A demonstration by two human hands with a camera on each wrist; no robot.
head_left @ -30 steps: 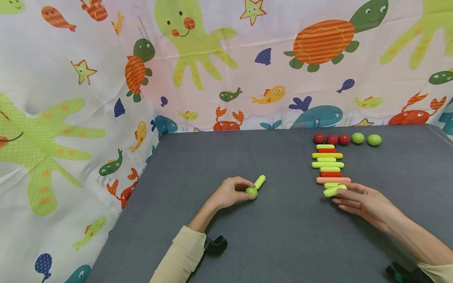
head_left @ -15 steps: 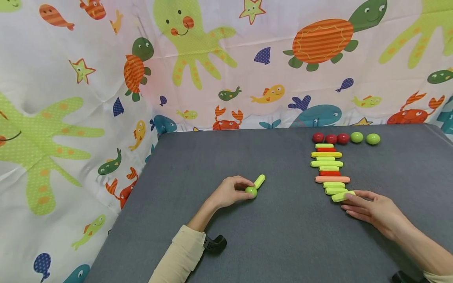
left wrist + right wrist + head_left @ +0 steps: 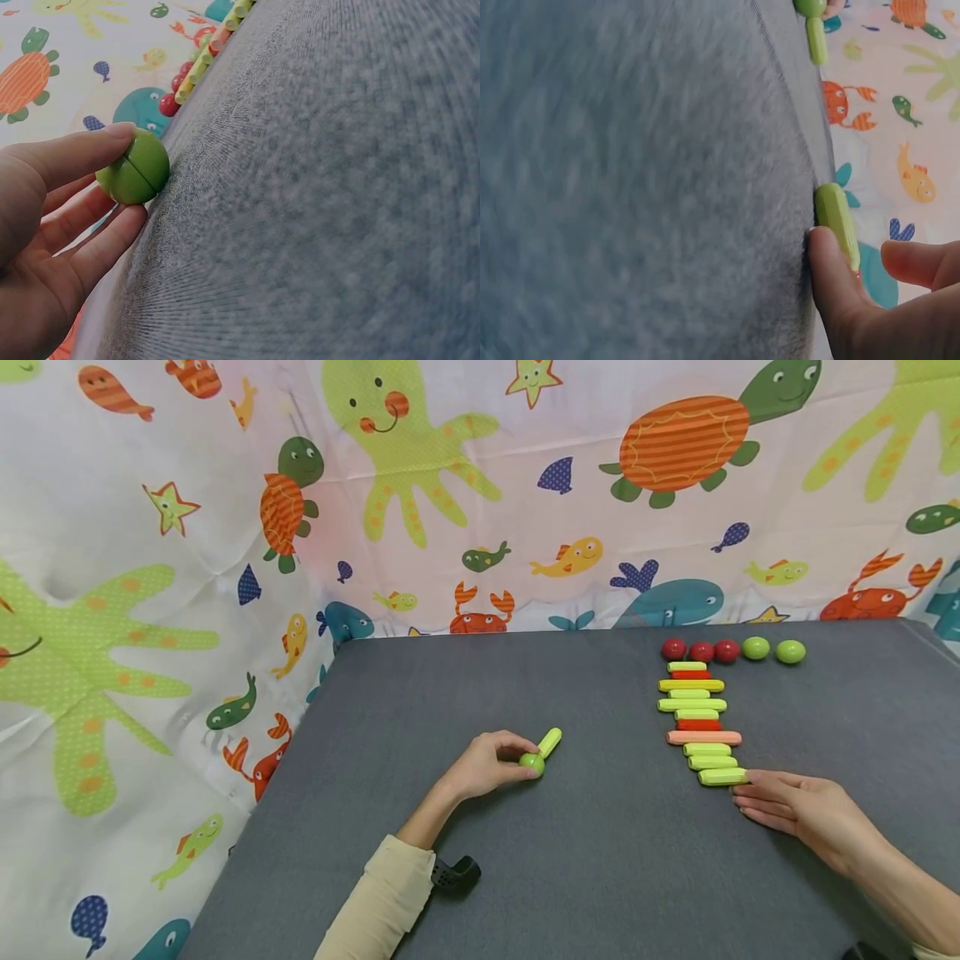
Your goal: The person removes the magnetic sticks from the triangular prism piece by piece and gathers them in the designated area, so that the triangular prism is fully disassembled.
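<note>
My left hand [image 3: 487,767] pinches a green ball [image 3: 532,763] between thumb and fingers at the middle of the table. A seam runs across the ball in the left wrist view. One end of a short lime-green stick [image 3: 551,742] meets the ball, pointing away to the right. On the right, my right hand [image 3: 813,814] has its fingertips at the right end of the lowest lime-green stick [image 3: 716,777]. In the right wrist view the thumb [image 3: 826,259] lies against this stick [image 3: 835,219], while the index finger [image 3: 907,261] stands apart from it.
Above that stick runs a column of sticks in lime, salmon [image 3: 703,738], red [image 3: 699,725] and yellow [image 3: 692,686]. Beyond them, a row of red balls [image 3: 701,651] and green balls [image 3: 791,652] lines the far part of the grey table [image 3: 420,693]. A printed curtain [image 3: 450,485] hangs behind.
My right hand has laid a lime-green stick at the near end of the column, straightened it, and loosened its fingers toward the right. My left hand has stayed in place with the ball.
</note>
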